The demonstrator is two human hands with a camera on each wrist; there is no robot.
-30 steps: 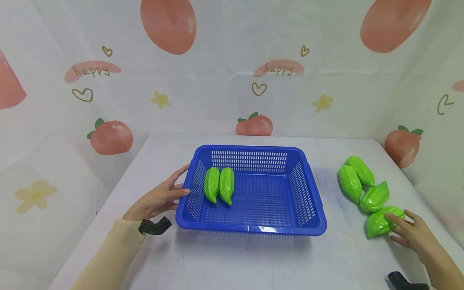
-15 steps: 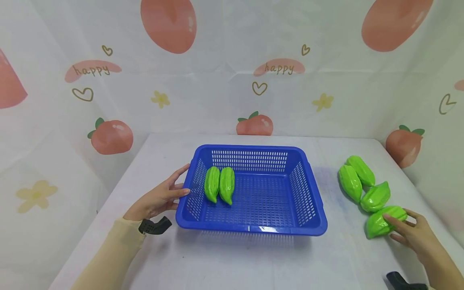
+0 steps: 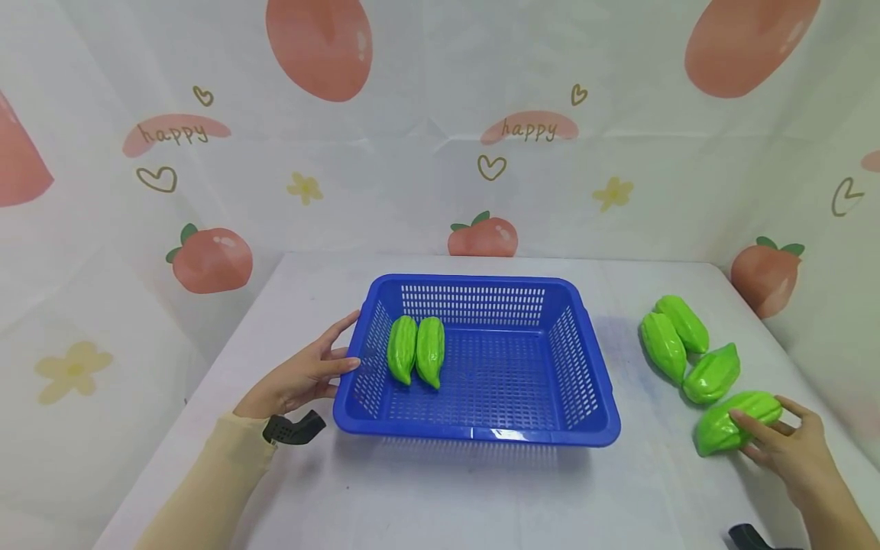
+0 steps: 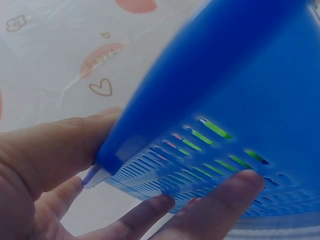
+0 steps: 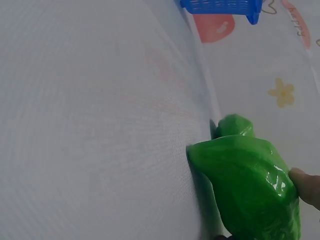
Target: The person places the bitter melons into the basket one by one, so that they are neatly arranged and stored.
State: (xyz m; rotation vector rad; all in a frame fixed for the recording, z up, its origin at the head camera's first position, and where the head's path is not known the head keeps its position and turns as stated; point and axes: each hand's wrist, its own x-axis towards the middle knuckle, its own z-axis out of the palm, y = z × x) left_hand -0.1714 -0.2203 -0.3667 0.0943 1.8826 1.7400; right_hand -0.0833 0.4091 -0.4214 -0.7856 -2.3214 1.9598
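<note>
Nearest green gourd (image 3: pixel 736 420) lies on counter (image 3: pixel 481 496) at right, well apart from blue basket (image 3: pixel 474 431). Right hand (image 3: pixel 791 451) grips it, fingers curled round. Left hand (image 3: pixel 302 374) holds the basket's left rim, thumb over edge.

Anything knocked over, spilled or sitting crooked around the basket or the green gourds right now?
Nothing stands out. The blue basket sits flat with two gourds side by side inside. The left hand holds its rim; the right hand grips the nearest gourd on the table.
</note>
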